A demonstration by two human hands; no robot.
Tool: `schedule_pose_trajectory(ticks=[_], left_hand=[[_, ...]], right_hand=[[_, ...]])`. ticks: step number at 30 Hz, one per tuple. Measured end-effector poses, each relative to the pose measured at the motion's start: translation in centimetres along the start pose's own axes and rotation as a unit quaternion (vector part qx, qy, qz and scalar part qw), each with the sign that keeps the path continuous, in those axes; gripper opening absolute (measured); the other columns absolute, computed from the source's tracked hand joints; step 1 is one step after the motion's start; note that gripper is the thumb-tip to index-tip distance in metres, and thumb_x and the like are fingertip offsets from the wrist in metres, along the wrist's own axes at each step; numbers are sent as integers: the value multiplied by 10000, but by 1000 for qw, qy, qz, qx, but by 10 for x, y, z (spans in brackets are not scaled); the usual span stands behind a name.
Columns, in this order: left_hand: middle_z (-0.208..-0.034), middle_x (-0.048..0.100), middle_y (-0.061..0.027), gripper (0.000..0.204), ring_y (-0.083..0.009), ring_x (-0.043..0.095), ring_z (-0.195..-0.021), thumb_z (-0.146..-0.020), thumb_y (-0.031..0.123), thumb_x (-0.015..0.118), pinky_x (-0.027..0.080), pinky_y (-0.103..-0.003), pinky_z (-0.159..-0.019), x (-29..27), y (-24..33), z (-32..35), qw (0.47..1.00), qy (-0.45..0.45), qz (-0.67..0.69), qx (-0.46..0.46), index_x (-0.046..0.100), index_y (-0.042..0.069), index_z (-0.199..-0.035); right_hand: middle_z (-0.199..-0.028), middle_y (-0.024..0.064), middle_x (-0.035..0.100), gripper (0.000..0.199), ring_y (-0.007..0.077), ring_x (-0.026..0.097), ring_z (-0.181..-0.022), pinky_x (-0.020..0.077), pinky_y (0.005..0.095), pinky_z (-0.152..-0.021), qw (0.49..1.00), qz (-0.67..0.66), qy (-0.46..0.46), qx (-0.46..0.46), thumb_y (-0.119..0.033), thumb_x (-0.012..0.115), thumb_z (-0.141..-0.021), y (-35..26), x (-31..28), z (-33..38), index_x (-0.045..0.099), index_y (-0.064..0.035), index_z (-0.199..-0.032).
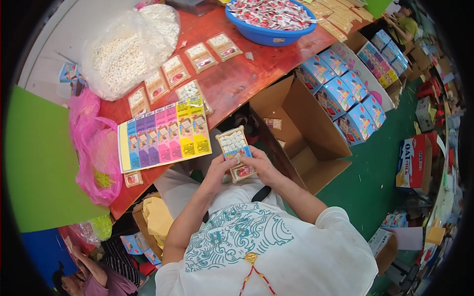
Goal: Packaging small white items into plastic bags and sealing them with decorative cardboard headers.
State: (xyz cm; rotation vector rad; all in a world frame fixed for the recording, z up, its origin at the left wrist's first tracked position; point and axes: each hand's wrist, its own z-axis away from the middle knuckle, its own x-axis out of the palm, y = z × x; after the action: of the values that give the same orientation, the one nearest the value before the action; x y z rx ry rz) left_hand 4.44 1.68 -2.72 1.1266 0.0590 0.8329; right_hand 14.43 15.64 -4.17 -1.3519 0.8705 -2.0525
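Note:
Both of my hands hold one small cream-coloured tray (233, 141) in front of my lap. White pieces fill its far end, and a red-and-white packet lies at its near end. A blue label (238, 152) crosses its middle, under my thumbs. My left hand (218, 168) grips the tray's left side, and my right hand (261, 165) its right side. Left of them, a sheet of coloured labels (160, 135) lies over the table edge, with its yellow end nearest my hands. Beyond it, several similar filled trays (200, 58) stand in a row on the table.
A red table (232, 74) carries a clear bag of white pieces (116, 61), a blue basin (271, 37) of packets and a pink bag (91, 143). An open carton (318, 116) stands right of my hands, beside stacked blue boxes (348, 93). Other people sit upper right and lower left.

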Motion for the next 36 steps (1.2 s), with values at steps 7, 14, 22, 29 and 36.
schedule_pose_trajectory(ticks=[7,14,22,29,36], left_hand=[[-1067,607,-57,413,-113,609,-857,-931,273,515,429,-240,-736,-4,-3,-11,996,-16,-56,-63,466,83,-1294],[-1069,620,-51,382,-113,600,-876,-915,239,533,424,-237,-757,0,4,-15,994,-43,-79,-58,504,83,-1263],[-1074,621,-43,365,-105,584,-877,-911,205,521,420,-238,-788,-4,7,-21,996,-51,-64,-43,515,67,-1249],[-1104,603,-74,371,-129,557,-941,-906,155,506,425,-259,-840,-2,31,0,995,-86,-51,-8,504,37,-1258],[-1128,591,-112,378,-158,562,-966,-893,110,499,430,-289,-890,-15,28,19,996,-85,-24,4,495,8,-1257]], right_hand=[[-1055,134,639,258,222,658,-923,549,375,-812,985,-123,122,-4,-67,572,-883,13,-65,-17,536,17,-1124],[-1020,111,658,210,215,662,-896,550,371,-804,968,-106,219,-62,-11,563,-873,15,-112,-25,566,4,-1083],[-1049,138,640,246,254,656,-915,550,428,-817,963,-79,251,-52,-3,549,-875,16,-153,-43,528,6,-1120],[-1030,149,640,288,277,656,-902,543,459,-821,938,-26,346,-16,-17,527,-840,23,-238,-80,535,10,-1127],[-1224,94,535,339,278,578,-967,506,410,-660,850,21,496,176,-212,555,-860,25,-292,-86,549,-113,-1185]])
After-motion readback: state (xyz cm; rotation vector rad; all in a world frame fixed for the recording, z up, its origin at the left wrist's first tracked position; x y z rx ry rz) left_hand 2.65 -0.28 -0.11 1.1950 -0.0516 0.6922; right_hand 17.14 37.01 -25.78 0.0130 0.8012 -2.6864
